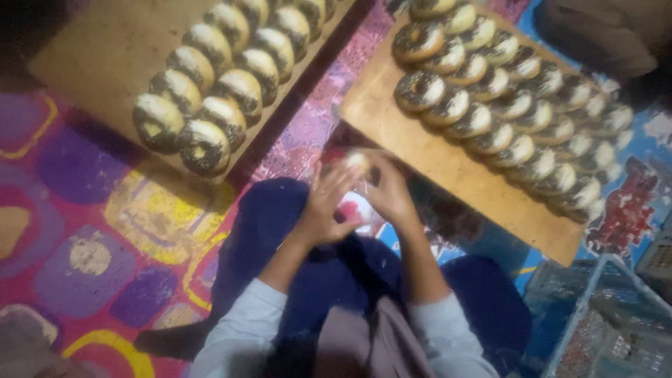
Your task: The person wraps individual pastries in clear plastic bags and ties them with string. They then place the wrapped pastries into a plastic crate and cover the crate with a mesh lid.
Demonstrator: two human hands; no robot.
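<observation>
Head view took in a patterned purple-and-yellow floor mat (pixel 84 231) first, then two wooden boards, one upper left (pixel 84 56) and one upper right (pixel 420 150), each lined with dark-sprinkled ring doughnuts (pixel 490 105). At centre, the left hand (pixel 323 206) and right hand (pixel 388 192) together grasped a small pale doughnut (pixel 357 162), seemingly mid-decoration; setting it down would need a bare board spot.

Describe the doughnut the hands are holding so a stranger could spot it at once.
Find the two wooden boards of doughnuts on the patterned mat. In the gap between them, the left hand and right hand meet around one pale doughnut. It alone is off the boards, and no dark topping shows on it.
</observation>
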